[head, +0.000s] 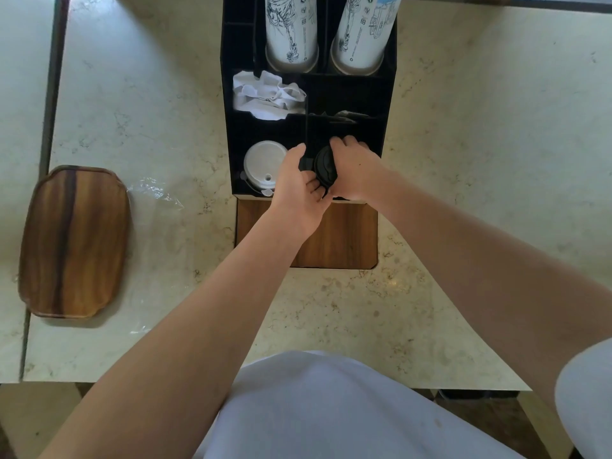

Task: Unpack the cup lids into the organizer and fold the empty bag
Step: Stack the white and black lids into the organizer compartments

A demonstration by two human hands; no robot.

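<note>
Lids — a short black stack (325, 167) — sit between both hands over the front right compartment of the organizer (228, 104). The right hand (354, 167) curls its fingers (337, 142) over the far edge of the black stack and grips it; the left hand (296, 190) cups the near side, thumb up along the stack's left edge and fingers (314, 187) curled under it. The stack is tilted on edge, so its top face looks left toward the left palm.

In the organizer's front left compartment lies a white stack of lids (263, 167), flat, drink hole toward the front. Behind that, the middle left compartment holds crumpled white paper napkins (265, 94). A few small dark packets (344, 115) lie in a narrow slot of the organizer behind the hands; what they are cannot be told. At the back of the organizer stand two tall sleeves of printed paper cups (291, 28), side by side, rims down.

A wooden board (334, 236) shows under the organizer's front edge, partly covered by the left forearm. Left of the organizer, on the pale marble surface (149, 111), lies the clear plastic bag (154, 192) — flattened and crinkled — and just beyond it, farther left, a wooden tray (74, 241). A white garment fills the bottom of the view.
</note>
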